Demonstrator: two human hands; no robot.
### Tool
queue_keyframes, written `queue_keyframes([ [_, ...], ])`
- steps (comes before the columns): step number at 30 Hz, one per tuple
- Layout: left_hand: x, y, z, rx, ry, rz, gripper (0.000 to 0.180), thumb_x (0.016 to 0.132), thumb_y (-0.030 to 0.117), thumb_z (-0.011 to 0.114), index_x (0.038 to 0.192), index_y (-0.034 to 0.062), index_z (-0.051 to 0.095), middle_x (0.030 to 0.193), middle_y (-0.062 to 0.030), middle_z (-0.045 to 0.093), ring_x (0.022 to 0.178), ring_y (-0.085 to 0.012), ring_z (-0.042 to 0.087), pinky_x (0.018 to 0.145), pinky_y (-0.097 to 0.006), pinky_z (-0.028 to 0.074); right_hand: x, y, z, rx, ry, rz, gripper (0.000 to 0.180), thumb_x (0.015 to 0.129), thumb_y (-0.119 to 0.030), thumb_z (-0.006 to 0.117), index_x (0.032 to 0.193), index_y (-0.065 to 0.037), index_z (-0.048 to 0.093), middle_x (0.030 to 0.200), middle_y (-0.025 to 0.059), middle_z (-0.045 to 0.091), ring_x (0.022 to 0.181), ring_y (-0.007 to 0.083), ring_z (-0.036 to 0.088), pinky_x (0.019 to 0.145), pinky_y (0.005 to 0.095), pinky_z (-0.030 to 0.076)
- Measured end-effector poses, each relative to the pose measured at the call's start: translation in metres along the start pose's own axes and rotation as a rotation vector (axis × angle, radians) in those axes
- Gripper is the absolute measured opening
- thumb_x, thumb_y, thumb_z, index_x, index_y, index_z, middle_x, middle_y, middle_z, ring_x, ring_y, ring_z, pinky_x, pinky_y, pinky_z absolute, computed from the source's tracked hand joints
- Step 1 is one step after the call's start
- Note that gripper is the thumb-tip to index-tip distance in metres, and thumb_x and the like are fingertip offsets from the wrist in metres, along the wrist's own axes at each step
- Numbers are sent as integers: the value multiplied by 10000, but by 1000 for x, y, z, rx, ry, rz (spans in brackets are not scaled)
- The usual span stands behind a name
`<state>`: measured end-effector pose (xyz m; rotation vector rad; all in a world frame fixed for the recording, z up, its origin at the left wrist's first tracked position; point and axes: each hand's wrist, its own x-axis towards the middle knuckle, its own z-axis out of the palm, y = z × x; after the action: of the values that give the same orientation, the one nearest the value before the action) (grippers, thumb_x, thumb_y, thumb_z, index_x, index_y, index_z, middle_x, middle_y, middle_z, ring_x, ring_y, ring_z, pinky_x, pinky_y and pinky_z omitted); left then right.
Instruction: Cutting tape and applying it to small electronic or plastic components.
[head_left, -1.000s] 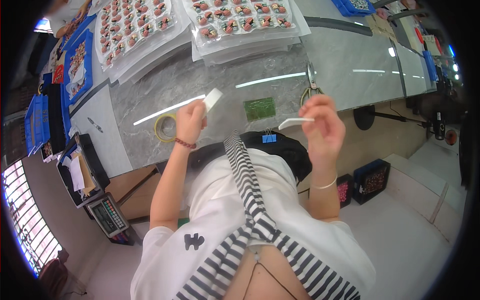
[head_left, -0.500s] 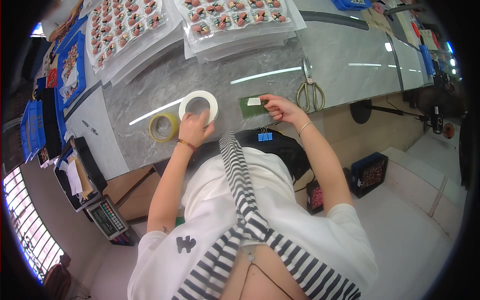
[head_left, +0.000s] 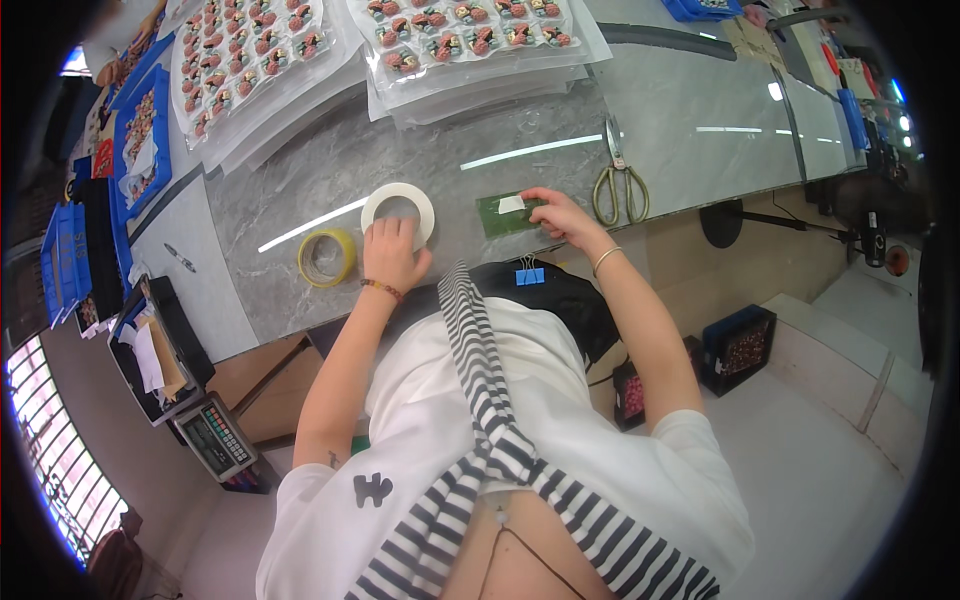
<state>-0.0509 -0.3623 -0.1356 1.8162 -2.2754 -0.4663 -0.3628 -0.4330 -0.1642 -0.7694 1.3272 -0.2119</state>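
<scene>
My left hand lies over the near rim of a roll of white tape, its fingers hooked into the ring and its thumb outside. A roll of yellowish tape lies flat beside it on the left. My right hand is at a small green sheet near the table's front edge. Its index finger stretches to the edge of a small white piece on the sheet, while the other fingers are curled. Whether the fingertip touches that piece is hard to see. Scissors lie just to the right.
Stacked clear trays of small red-and-green pieces fill the far side of the grey table. A blue binder clip hangs at the front edge. Left are a pen, a blue bin and a scale.
My left fingers, earlier with the index stretched out, now lie together over the white tape roll. The small white piece has turned slightly on the green sheet; my right index finger has shifted a little.
</scene>
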Motion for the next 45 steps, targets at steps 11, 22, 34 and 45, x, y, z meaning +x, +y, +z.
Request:
queue_keyframes([
  [11,54,67,50,200,-272,467,609,812,251,580,1392,139,431,1453,22,383,1423,-234,193,1116,-559,168,7,17,0,-402,146,-243,494,723,-50,570,1215,-97,572,687,30,564,522,125,458,485,286,373],
  [22,60,62,41,-33,-206,372,507,746,136,594,1250,148,538,1333,-14,501,1346,-248,327,1084,-552,209,-26,3,9,-1509,294,-809,559,741,-10,557,1283,-143,537,1365,32,485,1302,248,413,1028,433,382],
  [34,-17,-35,16,-22,-8,37,449,676,154,676,1109,147,558,1155,-56,529,1186,-260,443,1024,-552,231,-13,4,22,-1175,312,-996,365,754,-33,551,1093,-120,656,1165,34,602,1080,239,539,913,411,416],
  [45,-2,46,-106,-1119,57,12,308,867,101,605,1134,-15,507,918,-72,663,849,-124,631,745,-251,482,-126,-115,82,-144,289,-1049,225,795,-86,658,1013,-38,689,1052,87,627,941,218,583,803,320,481],
])
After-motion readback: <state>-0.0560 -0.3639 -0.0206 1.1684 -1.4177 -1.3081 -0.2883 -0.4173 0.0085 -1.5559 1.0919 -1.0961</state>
